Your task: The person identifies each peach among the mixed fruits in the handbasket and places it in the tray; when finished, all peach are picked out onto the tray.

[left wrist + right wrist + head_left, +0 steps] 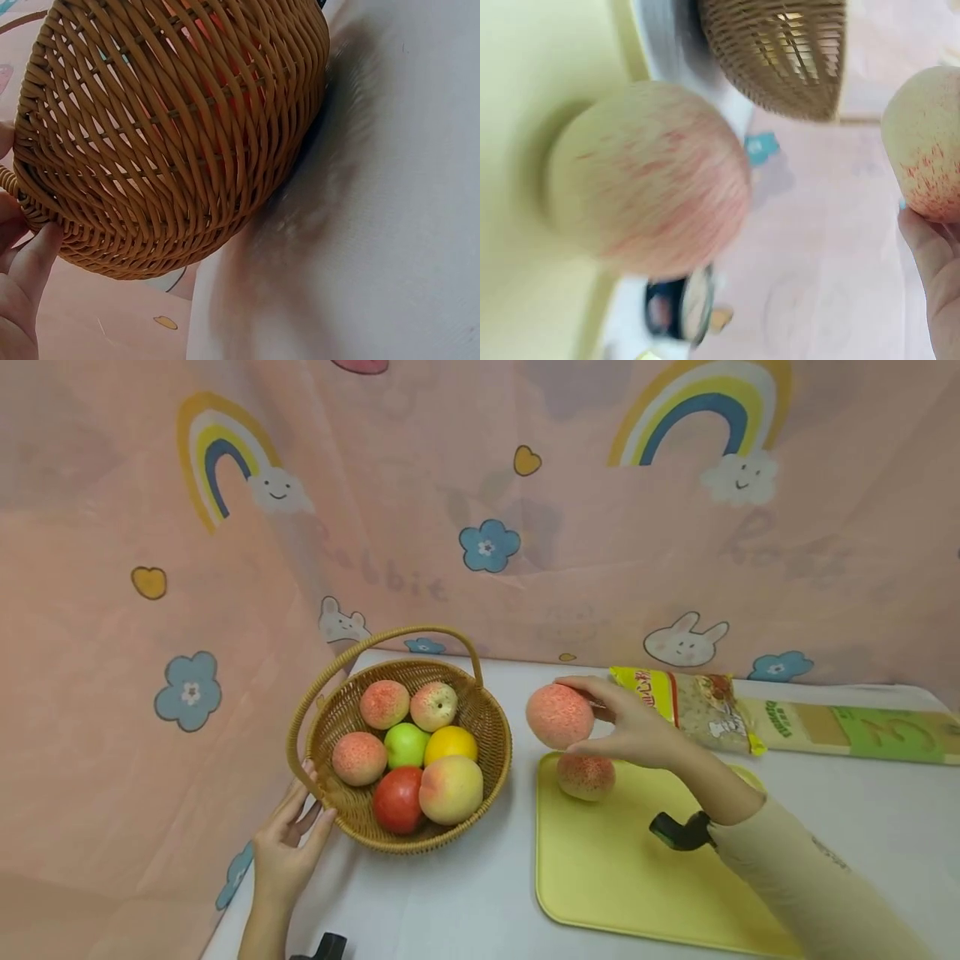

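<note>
Right hand (632,728) holds a peach (558,716) clear of the basket rim (509,747).

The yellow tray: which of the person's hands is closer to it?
Right. The right hand holds a peach raised near the tray's far edge; the left hand grips the basket's rim, on the side away from the tray.

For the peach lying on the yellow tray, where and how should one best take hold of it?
Probably around its widest middle, coming from the near side: this peach is round, without handle, and bare yellow tray lies there.
</note>
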`<state>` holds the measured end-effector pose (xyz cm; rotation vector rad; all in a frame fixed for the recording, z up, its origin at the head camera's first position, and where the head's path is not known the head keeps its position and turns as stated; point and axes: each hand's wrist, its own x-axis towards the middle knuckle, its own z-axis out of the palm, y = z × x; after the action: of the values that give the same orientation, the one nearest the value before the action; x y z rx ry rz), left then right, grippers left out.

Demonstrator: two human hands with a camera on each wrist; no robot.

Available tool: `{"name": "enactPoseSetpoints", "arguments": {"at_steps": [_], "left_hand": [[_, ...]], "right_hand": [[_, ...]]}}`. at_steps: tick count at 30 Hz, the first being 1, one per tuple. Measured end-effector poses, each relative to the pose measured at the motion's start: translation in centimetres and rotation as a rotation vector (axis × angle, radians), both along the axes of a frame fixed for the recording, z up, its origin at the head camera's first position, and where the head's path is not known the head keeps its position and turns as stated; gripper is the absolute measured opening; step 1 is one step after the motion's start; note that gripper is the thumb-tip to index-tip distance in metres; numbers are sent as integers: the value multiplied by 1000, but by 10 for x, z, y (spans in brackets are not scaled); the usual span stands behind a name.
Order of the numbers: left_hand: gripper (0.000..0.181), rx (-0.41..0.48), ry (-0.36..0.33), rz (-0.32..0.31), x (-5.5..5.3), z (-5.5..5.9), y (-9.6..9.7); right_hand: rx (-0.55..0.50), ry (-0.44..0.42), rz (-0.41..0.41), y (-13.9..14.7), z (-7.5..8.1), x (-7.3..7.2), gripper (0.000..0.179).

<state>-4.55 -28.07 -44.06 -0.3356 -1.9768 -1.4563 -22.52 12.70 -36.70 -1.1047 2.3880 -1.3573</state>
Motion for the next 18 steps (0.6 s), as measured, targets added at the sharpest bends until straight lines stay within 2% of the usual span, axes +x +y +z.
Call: {"name": "enactPoseSetpoints", "arguments": {"at_steps": [4, 7, 13, 18], "left_hand": [[54, -4, 35, -33, -2, 2, 0], [54, 11, 16, -27, -1, 2, 1], [53, 43, 21, -31, 0, -1, 1], [54, 47, 35, -36, 0, -2, 1]], "right_hand": [[-20, -34, -122, 39, -13, 13, 77], [-9, -34, -197, 62, -20, 20, 76], [-2, -34, -257, 92, -38, 28, 75], [60, -105, -278, 107, -59, 29, 75]]}}
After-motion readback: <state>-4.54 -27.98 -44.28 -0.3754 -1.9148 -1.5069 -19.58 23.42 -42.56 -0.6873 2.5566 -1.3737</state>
